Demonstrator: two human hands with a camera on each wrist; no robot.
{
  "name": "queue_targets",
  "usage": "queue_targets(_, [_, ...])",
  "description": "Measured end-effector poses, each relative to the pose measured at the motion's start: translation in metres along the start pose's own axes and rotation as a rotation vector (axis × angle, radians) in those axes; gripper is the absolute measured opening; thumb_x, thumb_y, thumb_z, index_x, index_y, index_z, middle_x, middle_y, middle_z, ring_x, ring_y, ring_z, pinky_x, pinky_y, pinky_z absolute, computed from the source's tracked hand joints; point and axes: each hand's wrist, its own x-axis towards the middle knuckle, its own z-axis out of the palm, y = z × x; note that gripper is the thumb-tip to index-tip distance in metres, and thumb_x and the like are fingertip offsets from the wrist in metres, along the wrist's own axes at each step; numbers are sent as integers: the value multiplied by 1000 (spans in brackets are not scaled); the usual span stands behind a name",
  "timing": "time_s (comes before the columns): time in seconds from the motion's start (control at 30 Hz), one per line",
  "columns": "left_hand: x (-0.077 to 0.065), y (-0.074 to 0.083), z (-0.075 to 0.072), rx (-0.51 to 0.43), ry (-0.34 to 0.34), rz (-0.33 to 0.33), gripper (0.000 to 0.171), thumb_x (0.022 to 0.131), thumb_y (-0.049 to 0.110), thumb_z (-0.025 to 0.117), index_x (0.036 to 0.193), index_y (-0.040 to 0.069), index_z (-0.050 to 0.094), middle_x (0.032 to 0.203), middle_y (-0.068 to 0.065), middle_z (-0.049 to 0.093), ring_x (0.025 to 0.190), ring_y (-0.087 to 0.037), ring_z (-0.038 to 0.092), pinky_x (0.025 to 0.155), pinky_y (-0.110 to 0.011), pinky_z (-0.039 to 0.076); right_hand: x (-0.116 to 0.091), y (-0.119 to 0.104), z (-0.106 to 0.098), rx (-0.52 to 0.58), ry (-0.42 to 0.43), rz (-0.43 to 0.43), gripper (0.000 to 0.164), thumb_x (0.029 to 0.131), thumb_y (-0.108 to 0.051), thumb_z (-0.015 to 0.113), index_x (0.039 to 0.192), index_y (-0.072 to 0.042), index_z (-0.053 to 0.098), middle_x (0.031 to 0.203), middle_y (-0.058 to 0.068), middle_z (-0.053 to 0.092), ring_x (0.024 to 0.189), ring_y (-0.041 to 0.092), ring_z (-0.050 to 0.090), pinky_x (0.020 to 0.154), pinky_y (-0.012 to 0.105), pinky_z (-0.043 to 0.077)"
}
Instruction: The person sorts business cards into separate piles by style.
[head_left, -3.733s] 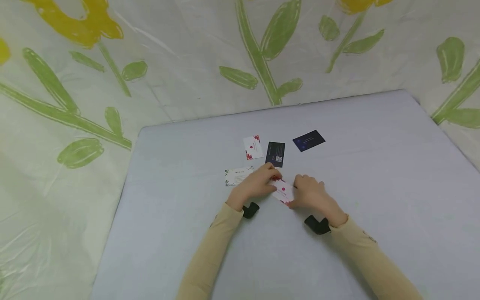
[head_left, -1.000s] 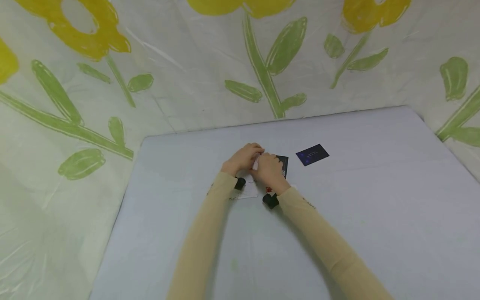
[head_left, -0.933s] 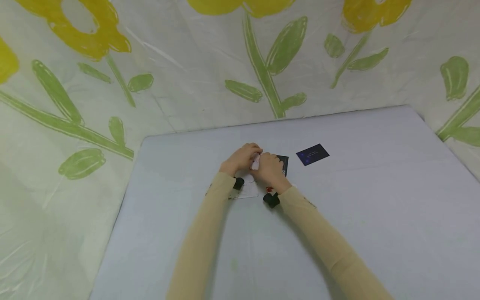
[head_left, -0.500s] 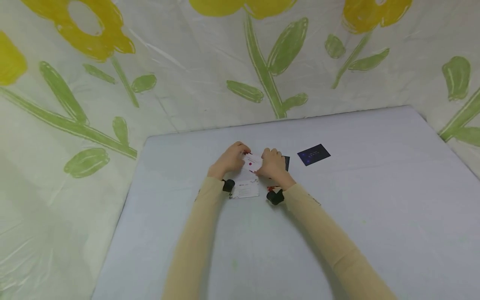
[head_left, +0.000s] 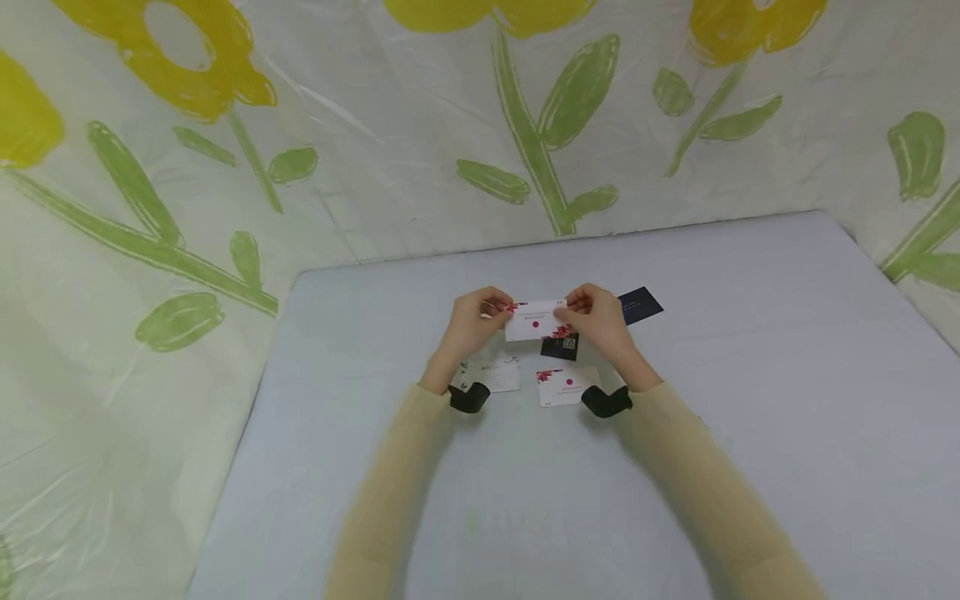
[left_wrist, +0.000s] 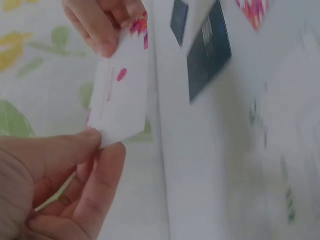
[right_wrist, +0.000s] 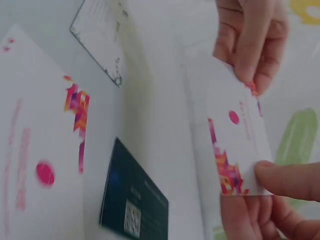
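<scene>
A white business card point(head_left: 534, 323) with red floral corners and a magenta dot is held up above the table between both hands. My left hand point(head_left: 472, 325) pinches one short end, thumb against forefinger; in the left wrist view the thumb lies on the printed face of the card point(left_wrist: 117, 92). At the opposite end, my right hand point(head_left: 602, 325) pinches the card, its thumb over the face and fingers behind, as the right wrist view shows. Below lie a dark card with a QR code point(head_left: 561, 347) and a similar red-flowered white card point(head_left: 558, 387), partly behind the right wrist's black mount.
A white card with green leaf print point(head_left: 495, 375) lies on the table near the left wrist. Beyond the right hand is a dark blue card point(head_left: 642, 305), partly covered. The pale table point(head_left: 787, 350) backs onto a curtain with painted flowers point(head_left: 375, 167).
Earlier the hands were close together over the cards, the red-flowered card between them. Now that card is turned level and raised, and the right hand has moved right, uncovering the cards below.
</scene>
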Motion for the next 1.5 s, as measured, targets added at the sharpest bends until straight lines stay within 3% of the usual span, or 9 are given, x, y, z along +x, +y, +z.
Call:
queue_targets(0.13, [-15,9,16,4,-30,-12,11,79,2,63,90,4,63,81,-4,59,70,-13,56,57,-21,46,-16,6,-19,-12,-118,60,23,79,-14,65,90,3,55,80,13,57,66,20,57,60,35,51])
queue_targets(0.23, [-24,11,28,28,-68,-6,10,78,1,63,88,3,63,81,-5,60,70,-13,56,59,-19,46,-25,12,-27,-32,-185,98,23,79,-14,65,89,4,54,78,12,57,62,17,58,58,34,51])
queue_targets(0.53, [-38,10,54,144,-160,1,7,77,0,64,84,0,65,76,-6,60,66,-11,52,59,-17,43,-40,28,-31,-195,-283,198,25,76,-17,67,83,4,56,69,8,56,56,14,51,52,25,42])
queue_targets(0.77, [-42,8,63,203,-206,-20,5,79,1,63,83,1,64,71,-2,55,65,-10,49,58,-17,41,-46,30,-29,-265,-298,178,21,75,-13,66,78,3,55,65,8,55,52,13,50,49,25,41])
queue_targets(1.07, [-46,9,67,313,-203,-6,5,80,1,61,85,1,62,75,-4,55,68,-11,47,61,-18,40,-49,27,-23,-401,-274,117,20,74,-15,66,72,-1,52,64,5,49,56,16,45,48,25,36])
queue_targets(1.5, [-50,15,67,455,-215,17,4,79,3,62,83,3,64,75,-2,51,69,-13,45,61,-20,39,-54,25,-19,-444,-285,91,19,75,-15,66,72,-2,54,64,5,50,55,17,45,48,26,36])
